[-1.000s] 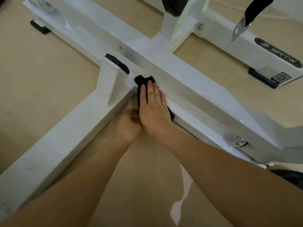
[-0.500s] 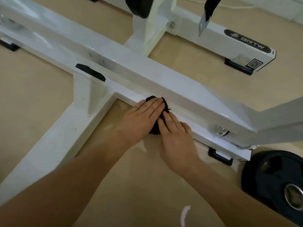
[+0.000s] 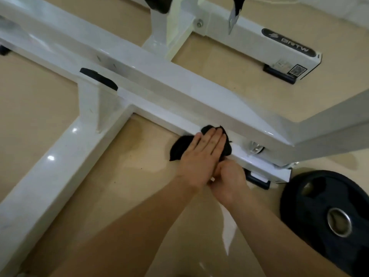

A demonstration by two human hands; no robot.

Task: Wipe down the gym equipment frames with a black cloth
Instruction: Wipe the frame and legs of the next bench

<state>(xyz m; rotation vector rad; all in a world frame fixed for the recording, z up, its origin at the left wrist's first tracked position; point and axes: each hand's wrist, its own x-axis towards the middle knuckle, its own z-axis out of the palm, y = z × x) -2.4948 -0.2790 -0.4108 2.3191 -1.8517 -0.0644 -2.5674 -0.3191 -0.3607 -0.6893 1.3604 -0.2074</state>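
The black cloth [image 3: 179, 148] lies bunched against the low white rail [image 3: 159, 116] of the gym frame, where the rail meets the floor. My left hand [image 3: 201, 156] presses flat on the cloth with straight fingers pointing up and right. My right hand [image 3: 227, 180] sits just behind it, close to the rail. Its fingers are tucked under my left hand and hidden. A wider white beam [image 3: 179, 84] runs diagonally above the rail.
A black weight plate [image 3: 329, 216] lies on the floor at the lower right. A black rubber foot [image 3: 257, 179] sits under the rail's end beside my right hand. A white leg [image 3: 60, 156] branches toward the lower left. A strap with a metal tip [image 3: 232, 19] hangs at the top.
Both hands and the cloth have slid to the right along the low rail, toward its end. My left hand now lies over the fingers of my right hand.
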